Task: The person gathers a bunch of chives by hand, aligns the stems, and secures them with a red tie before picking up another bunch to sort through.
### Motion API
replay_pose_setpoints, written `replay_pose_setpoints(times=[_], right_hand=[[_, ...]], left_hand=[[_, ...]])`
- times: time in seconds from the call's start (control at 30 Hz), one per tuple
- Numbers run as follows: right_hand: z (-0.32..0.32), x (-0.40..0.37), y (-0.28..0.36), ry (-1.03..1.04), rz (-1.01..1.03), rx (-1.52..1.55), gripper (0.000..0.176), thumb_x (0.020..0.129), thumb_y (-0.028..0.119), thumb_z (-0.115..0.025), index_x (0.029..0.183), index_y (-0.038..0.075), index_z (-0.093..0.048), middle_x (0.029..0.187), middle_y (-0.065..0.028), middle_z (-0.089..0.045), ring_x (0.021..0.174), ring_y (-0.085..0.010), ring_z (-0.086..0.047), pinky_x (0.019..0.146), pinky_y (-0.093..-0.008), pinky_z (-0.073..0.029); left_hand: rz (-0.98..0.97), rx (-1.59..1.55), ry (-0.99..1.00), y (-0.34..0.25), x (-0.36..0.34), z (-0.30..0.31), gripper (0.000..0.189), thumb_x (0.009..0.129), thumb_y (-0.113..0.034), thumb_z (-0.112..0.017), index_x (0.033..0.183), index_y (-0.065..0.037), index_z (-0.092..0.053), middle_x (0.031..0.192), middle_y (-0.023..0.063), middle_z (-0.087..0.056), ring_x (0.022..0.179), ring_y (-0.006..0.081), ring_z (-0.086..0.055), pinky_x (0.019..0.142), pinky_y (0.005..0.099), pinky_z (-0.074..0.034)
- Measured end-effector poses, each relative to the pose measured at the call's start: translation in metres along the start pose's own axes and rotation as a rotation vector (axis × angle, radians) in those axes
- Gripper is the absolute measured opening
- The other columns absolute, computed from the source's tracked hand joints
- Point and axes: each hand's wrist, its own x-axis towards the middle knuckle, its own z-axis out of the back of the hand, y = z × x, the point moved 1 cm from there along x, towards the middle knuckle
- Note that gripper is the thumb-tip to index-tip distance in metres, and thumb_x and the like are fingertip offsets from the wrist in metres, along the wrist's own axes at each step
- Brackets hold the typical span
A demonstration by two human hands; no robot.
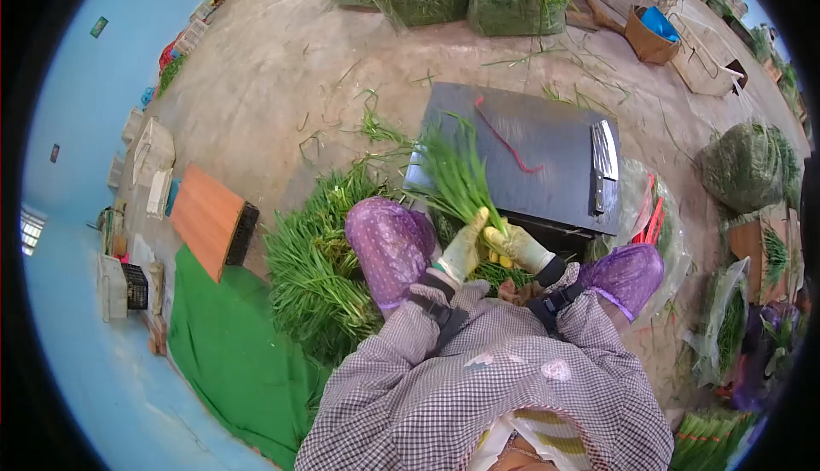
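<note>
My left hand (462,249), in a pale glove with yellow fingers, is closed around the lower part of a bunch of green chives (457,172). The leaves fan up and to the left over the edge of a dark low table (530,189). My right hand (524,247), gloved alike, is closed at the stalk ends of the same bunch, against my left hand. On the table lie a red tie strip (506,140) and, at its right edge, a cleaver (604,159) with a black handle. Loose greens (504,276) show below my hands, partly hidden.
A large heap of chives (320,257) lies beside my left knee, near a green cloth (226,343) and an orange-brown board (207,219). Filled plastic bags (517,10) stand at the back. Red strips (654,219) lie in plastic by my right knee.
</note>
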Motion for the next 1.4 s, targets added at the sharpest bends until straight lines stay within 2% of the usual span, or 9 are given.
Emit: replay_pose_setpoints(times=[0.07,0.33,0.43,0.53,0.73,0.83,0.97,1.13,1.4], right_hand=[[-0.004,-0.008,0.009,0.129,0.026,0.128,0.039,0.100,0.044,-0.057,0.102,0.006,-0.064,0.070,-0.0027,-0.063,0.047,-0.0072,-0.049,0.042,-0.0205,-0.040],[0.040,-0.025,0.007,0.289,-0.157,0.011,0.033,0.099,0.029,-0.060,0.112,-0.001,-0.061,0.086,-0.0111,-0.072,0.065,-0.0161,-0.068,0.062,-0.0257,-0.057],[0.070,-0.026,-0.020,-0.398,-0.223,-0.500,0.024,0.099,0.024,-0.060,0.104,0.001,-0.066,0.080,-0.0090,-0.071,0.064,-0.0178,-0.067,0.060,-0.0279,-0.055],[0.029,-0.045,0.039,-0.600,0.291,-0.349,0.025,0.097,0.025,-0.063,0.107,0.002,-0.066,0.085,-0.0104,-0.070,0.072,-0.0202,-0.069,0.065,-0.0305,-0.055],[-0.014,-0.009,0.053,-0.366,0.602,-0.801,0.104,0.076,0.039,-0.082,0.156,0.008,-0.023,0.148,-0.0236,-0.042,0.138,-0.0384,-0.041,0.113,-0.0422,-0.038],[-0.008,0.030,0.044,-0.360,0.521,-0.669,0.091,0.085,0.028,-0.074,0.156,0.007,-0.022,0.136,-0.0252,-0.054,0.120,-0.0446,-0.057,0.099,-0.0440,-0.049],[0.046,0.047,0.083,-0.157,0.422,-0.385,0.060,0.097,0.018,-0.063,0.148,0.005,-0.034,0.118,-0.0093,-0.059,0.098,-0.0203,-0.061,0.082,-0.0300,-0.051],[0.125,0.068,0.147,-0.023,0.232,0.035,0.024,0.100,0.021,-0.060,0.120,0.008,-0.054,0.081,0.0037,-0.054,0.063,-0.0036,-0.045,0.055,-0.0200,-0.039],[0.154,0.098,0.198,-0.088,0.283,-0.249,0.032,0.099,0.022,-0.062,0.124,0.006,-0.053,0.084,0.0050,-0.053,0.064,-0.0055,-0.046,0.055,-0.0216,-0.040]], left_hand=[[-0.152,-0.135,0.142,-0.015,0.003,-0.019,0.064,0.097,-0.044,-0.062,0.145,-0.007,-0.042,0.147,0.0207,-0.048,0.135,0.0339,-0.048,0.110,0.0460,-0.043],[-0.365,-0.230,0.257,-0.060,0.003,-0.013,0.056,0.096,-0.020,-0.066,0.144,-0.001,-0.044,0.090,0.0005,-0.057,0.092,0.0154,-0.058,0.100,0.0390,-0.049],[-0.385,-0.249,0.217,-0.068,0.003,-0.013,0.051,0.097,-0.015,-0.064,0.142,0.000,-0.045,0.089,0.0007,-0.056,0.088,0.0139,-0.056,0.098,0.0379,-0.049],[-0.366,-0.286,0.187,-0.062,0.005,-0.017,0.048,0.098,-0.013,-0.062,0.141,0.000,-0.045,0.091,0.0009,-0.057,0.088,0.0141,-0.056,0.098,0.0378,-0.049],[-0.441,-0.209,0.101,-0.064,0.016,-0.021,0.044,0.099,-0.013,-0.061,0.139,0.000,-0.047,0.093,0.0017,-0.058,0.090,0.0147,-0.057,0.098,0.0365,-0.048],[-0.490,-0.048,0.109,-0.080,0.033,-0.039,0.047,0.100,-0.018,-0.060,0.141,-0.002,-0.046,0.102,0.0039,-0.061,0.097,0.0162,-0.059,0.100,0.0363,-0.047],[-0.552,0.188,0.324,-0.108,0.050,-0.055,0.053,0.102,-0.030,-0.055,0.147,-0.005,-0.041,0.147,0.0133,-0.048,0.136,0.0231,-0.044,0.116,0.0408,-0.032],[-0.534,1.433,-0.006,-0.070,0.154,-0.025,0.069,0.095,-0.039,-0.061,0.151,-0.007,-0.038,0.159,0.0161,-0.033,0.148,0.0297,-0.028,0.121,0.0468,-0.020],[-0.371,1.969,-0.052,-0.034,0.187,-0.025,0.062,0.099,-0.051,-0.048,0.143,-0.006,-0.052,0.159,0.0148,-0.034,0.149,0.0288,-0.025,0.121,0.0525,-0.017]])
